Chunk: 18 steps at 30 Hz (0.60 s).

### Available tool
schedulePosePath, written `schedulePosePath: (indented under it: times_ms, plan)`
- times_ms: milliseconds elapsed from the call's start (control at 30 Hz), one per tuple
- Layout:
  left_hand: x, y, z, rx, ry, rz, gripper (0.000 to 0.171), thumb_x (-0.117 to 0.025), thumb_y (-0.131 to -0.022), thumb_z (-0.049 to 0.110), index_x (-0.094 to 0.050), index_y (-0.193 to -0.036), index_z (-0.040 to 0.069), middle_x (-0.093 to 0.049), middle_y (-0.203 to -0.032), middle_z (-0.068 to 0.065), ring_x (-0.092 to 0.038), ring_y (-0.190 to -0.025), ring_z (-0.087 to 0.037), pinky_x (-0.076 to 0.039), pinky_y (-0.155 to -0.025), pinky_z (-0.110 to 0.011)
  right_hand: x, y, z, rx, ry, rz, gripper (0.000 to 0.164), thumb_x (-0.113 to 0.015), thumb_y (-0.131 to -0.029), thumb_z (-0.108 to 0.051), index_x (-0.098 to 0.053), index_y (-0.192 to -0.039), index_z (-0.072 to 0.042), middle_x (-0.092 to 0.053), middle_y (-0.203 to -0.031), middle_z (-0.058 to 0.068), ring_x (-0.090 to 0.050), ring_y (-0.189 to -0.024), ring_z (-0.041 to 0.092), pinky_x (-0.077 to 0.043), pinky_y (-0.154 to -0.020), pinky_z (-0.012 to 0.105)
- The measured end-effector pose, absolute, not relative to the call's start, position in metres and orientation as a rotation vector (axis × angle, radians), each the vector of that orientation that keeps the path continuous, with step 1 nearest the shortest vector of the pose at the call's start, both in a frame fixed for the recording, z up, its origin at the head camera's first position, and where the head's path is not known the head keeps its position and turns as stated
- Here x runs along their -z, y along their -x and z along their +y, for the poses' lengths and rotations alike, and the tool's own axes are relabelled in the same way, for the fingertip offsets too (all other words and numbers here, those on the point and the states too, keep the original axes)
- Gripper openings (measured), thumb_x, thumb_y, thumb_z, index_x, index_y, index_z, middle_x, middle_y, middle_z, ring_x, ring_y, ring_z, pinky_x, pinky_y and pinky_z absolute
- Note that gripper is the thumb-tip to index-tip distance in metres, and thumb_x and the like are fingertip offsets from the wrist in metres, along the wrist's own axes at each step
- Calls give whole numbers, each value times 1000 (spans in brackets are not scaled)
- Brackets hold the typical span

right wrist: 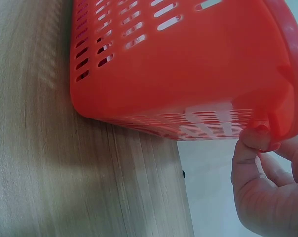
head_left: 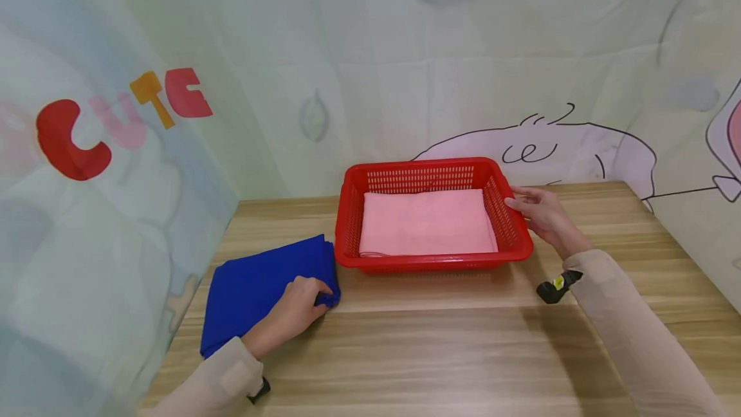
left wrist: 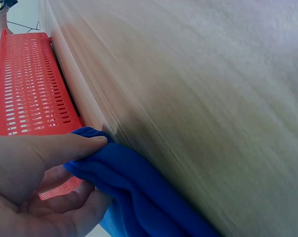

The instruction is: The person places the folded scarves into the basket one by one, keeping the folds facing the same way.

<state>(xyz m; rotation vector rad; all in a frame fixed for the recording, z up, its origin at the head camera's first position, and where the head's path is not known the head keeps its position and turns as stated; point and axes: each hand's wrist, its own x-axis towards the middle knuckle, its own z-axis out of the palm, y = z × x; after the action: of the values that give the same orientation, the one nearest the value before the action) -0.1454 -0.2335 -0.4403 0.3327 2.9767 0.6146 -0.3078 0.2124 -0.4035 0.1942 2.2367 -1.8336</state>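
A red plastic basket [head_left: 434, 261] with slotted walls stands on the table, and a folded pink cloth [head_left: 428, 221] lies inside it. To the left of the basket is a folded blue cloth [head_left: 260, 282]. My left hand [head_left: 298, 306] pinches the blue cloth's right edge between thumb and fingers; the left wrist view shows the gathered layers [left wrist: 134, 182] up close. At the basket's right end, my right hand [head_left: 541, 214] holds the rim, with fingers [right wrist: 250, 153] hooked under it in the right wrist view.
A wood-grain table [head_left: 417, 352] bears everything. Printed fabric hangs behind [head_left: 370, 82] and along both sides, close to the table's edges. A dark strap device [head_left: 558, 286] is worn at the right wrist, another [head_left: 260, 390] at the left.
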Motion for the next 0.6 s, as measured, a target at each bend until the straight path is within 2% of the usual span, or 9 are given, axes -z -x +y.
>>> schedulePosePath:
  times_ms: [600]
  plan:
    - [439, 137, -232, -667, -346, 2935, 20, -79, -79, -5, -77, -98, -1, -73, -101, -12, -67, -103, -31, -55, -87, -47, 403, 306, 211, 1838, -198, 2227, 68, -63, -99, -24, -30, -157, -12, -44, -144, 18, -64, -94, 10, -55, -86, 29]
